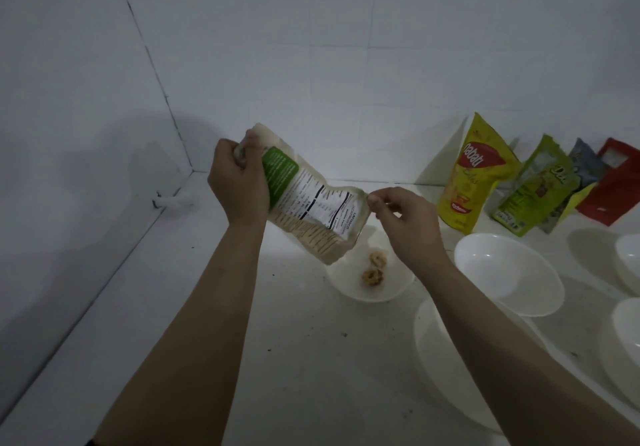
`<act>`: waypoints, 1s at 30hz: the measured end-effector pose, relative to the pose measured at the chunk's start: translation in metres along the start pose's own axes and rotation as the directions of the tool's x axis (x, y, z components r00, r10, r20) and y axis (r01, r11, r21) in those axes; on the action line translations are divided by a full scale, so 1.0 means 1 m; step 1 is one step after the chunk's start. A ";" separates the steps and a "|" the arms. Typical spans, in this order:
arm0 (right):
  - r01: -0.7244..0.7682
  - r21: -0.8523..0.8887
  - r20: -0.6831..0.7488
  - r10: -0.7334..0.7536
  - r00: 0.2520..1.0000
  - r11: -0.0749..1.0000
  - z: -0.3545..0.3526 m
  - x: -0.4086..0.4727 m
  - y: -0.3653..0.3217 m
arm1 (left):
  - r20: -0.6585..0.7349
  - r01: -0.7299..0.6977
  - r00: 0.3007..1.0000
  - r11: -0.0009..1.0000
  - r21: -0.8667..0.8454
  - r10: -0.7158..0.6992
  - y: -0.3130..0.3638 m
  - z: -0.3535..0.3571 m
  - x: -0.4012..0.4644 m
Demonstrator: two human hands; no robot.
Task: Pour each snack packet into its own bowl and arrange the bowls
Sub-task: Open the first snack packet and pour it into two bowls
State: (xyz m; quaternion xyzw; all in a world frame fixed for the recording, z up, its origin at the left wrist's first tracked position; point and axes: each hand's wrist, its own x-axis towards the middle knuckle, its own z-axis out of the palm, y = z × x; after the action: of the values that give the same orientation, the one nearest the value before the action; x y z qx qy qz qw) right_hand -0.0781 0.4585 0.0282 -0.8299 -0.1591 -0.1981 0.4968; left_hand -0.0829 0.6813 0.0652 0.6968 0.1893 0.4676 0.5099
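Observation:
A pale snack packet [311, 203] with a green panel and a printed label hangs tilted, mouth down, over a white bowl [349, 288]. My left hand [239, 178] grips the packet's upper end. My right hand [403, 223] pinches a corner of its lower, open end. Two brown snack pieces [373, 269] lie in the bowl. Part of the bowl is hidden behind the packet and my right wrist.
Several empty white bowls [509, 272] stand at the right. Against the back wall lean a yellow packet [467, 171], a green one [533, 189], a grey one [585, 165] and a red one [613, 182]. White tiled walls meet in a corner at the left.

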 end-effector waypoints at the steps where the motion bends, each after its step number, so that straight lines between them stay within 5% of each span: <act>1: 0.003 0.006 -0.006 -0.003 1.000 1.000 -0.001 0.001 -0.001 | 0.001 -0.002 1.000 1.000 -0.003 0.002 0.001 0.000 0.001; 10: 0.014 0.041 -0.027 -0.013 1.000 0.999 0.003 0.001 -0.003 | -0.006 -0.012 1.000 1.000 0.007 0.012 0.003 -0.002 0.004; 15: -0.176 0.368 0.115 0.143 0.983 0.913 0.004 0.003 -0.008 | 0.000 0.005 1.000 0.999 -0.033 -0.005 0.003 -0.003 0.007; 24: -0.145 0.292 0.076 0.128 0.989 0.945 0.000 0.003 -0.007 | 0.059 -0.050 0.997 0.998 -0.040 0.052 0.011 0.000 0.008; 30: -0.056 0.048 -0.004 0.056 0.998 0.997 -0.003 0.001 0.000 | 0.068 -0.072 0.995 0.997 -0.027 0.074 0.006 0.002 0.002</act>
State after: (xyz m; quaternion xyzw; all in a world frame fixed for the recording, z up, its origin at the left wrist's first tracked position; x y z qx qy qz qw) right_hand -0.0779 0.4562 0.0296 -0.8213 -0.1393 -0.1822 0.5224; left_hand -0.0812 0.6794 0.0717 0.7128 0.1403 0.4637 0.5071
